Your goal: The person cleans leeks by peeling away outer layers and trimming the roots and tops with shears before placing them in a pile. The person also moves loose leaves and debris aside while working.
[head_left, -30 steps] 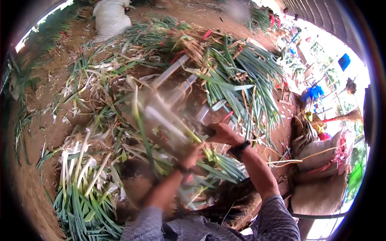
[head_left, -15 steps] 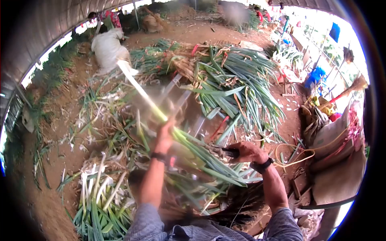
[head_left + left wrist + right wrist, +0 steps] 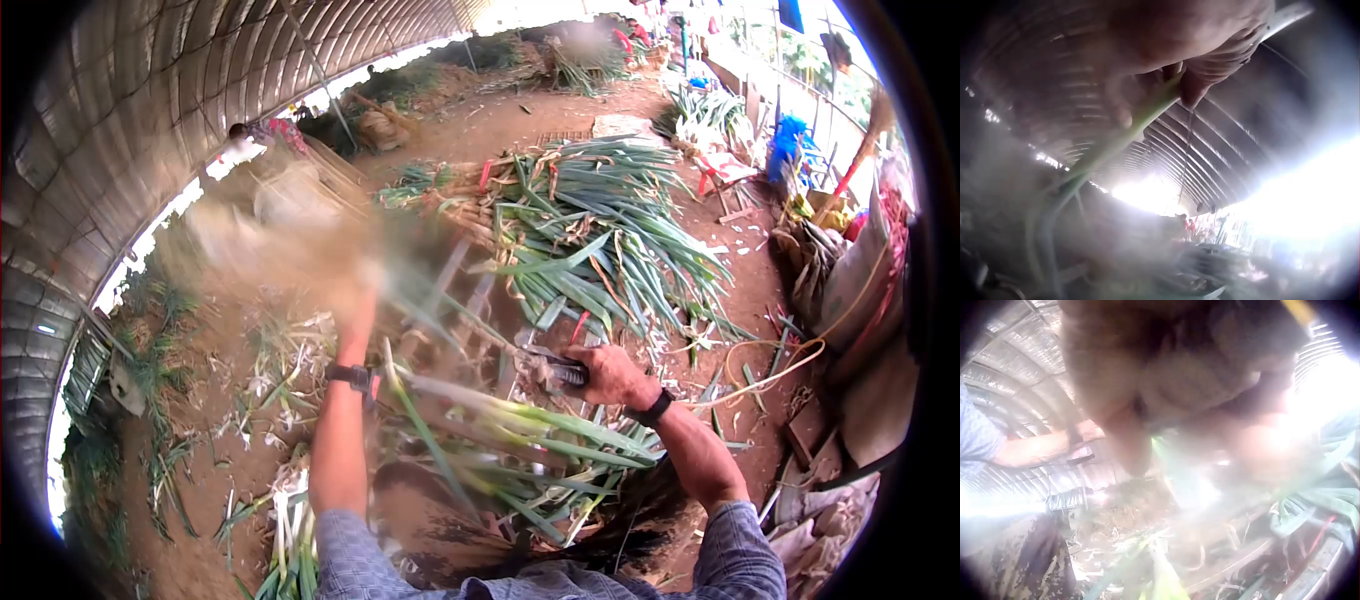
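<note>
My left hand [image 3: 355, 300] is reaching forward at the left, blurred by motion in the head view. In the left wrist view its fingers grip a long green onion [image 3: 1154, 109], white at one end and green at the other. My right hand [image 3: 612, 375] holds the dark handle of a tool [image 3: 562, 370], and its greyish front end points left; I cannot tell its kind. Below the hands, several loose green onions [image 3: 540, 425] lie across one another close to my lap.
A large pile of green onions [image 3: 610, 230] lies beyond the right hand. Another bunch [image 3: 295, 530] is at the lower left. Peeled scraps [image 3: 265, 385] litter the dirt floor. Sacks [image 3: 865, 290] and a pale cord [image 3: 790, 365] lie at the right. A person [image 3: 275, 133] is at the back left.
My left hand has moved from low beside the right hand up and forward to the left with a green onion. The right hand keeps the tool. The head view has turned and tilted upward.
</note>
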A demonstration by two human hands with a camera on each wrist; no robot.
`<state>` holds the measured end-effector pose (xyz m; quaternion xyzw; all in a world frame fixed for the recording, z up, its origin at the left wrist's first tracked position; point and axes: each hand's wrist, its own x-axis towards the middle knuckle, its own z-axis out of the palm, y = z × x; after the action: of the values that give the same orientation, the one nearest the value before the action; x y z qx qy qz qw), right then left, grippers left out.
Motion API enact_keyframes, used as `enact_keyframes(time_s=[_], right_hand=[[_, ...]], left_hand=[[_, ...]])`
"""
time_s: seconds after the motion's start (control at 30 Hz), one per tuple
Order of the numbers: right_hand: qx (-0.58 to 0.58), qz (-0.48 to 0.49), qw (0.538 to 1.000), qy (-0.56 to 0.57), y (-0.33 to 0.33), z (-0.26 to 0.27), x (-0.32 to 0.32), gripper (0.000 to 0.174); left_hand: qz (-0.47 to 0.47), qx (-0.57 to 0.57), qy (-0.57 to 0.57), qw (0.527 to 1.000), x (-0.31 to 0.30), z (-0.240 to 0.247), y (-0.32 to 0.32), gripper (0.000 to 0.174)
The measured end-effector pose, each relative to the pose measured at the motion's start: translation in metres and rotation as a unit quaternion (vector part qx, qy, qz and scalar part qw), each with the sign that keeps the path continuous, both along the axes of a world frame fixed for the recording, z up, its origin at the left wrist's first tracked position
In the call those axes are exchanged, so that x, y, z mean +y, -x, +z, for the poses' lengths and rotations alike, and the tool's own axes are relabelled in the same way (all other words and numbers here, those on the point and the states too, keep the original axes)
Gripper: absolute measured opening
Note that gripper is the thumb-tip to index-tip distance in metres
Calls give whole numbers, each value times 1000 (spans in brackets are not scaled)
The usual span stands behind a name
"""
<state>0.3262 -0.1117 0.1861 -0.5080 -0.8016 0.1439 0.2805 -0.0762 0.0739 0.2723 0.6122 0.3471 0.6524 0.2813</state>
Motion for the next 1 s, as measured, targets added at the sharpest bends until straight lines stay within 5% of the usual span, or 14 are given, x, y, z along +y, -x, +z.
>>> enact_keyframes(time_s=[0.03, 0.07, 0.17, 0.23, 0.33, 0.4, 0.47, 0.53, 0.63, 0.9, 1.0], right_hand=[[-3, -7, 1000, -9, 1, -2, 0, 51], [-5, -14, 1000, -17, 3, -3, 2, 50], [6, -29, 999, -23, 6, 5, -3, 48], [14, -34, 999, -26, 5, 14, -7, 48], [18, -37, 998, -42, 0, 7, -4, 50], [22, -35, 998, -53, -5, 2, -7, 49], [22, -33, 998, -56, -9, 2, -8, 49], [41, -38, 997, -53, -9, 3, -11, 49], [48, -54, 996, -50, -10, 8, -14, 48], [37, -49, 997, -46, -11, 8, -13, 44], [26, -50, 998, -40, -9, 15, -15, 47]], left_hand=[[-42, -11, -33, 999, 13, -7, 10, 22], [120, 251, -245, 929, 26, 5, 12, 21], [164, 181, -174, 954, -21, 53, -28, 27], [160, 164, -242, 943, -77, 70, -58, 29], [244, 282, -242, 896, -10, 24, -14, 29], [358, 424, -184, 811, 46, -16, 35, 32], [394, 456, -139, 786, 51, -3, 15, 31], [209, 232, -142, 939, 7, 43, -35, 22], [66, 71, -65, 993, -13, 60, -56, 23], [-115, -138, 64, 982, -28, 54, -58, 39], [-168, -127, 64, 975, -28, 54, -41, 43]])
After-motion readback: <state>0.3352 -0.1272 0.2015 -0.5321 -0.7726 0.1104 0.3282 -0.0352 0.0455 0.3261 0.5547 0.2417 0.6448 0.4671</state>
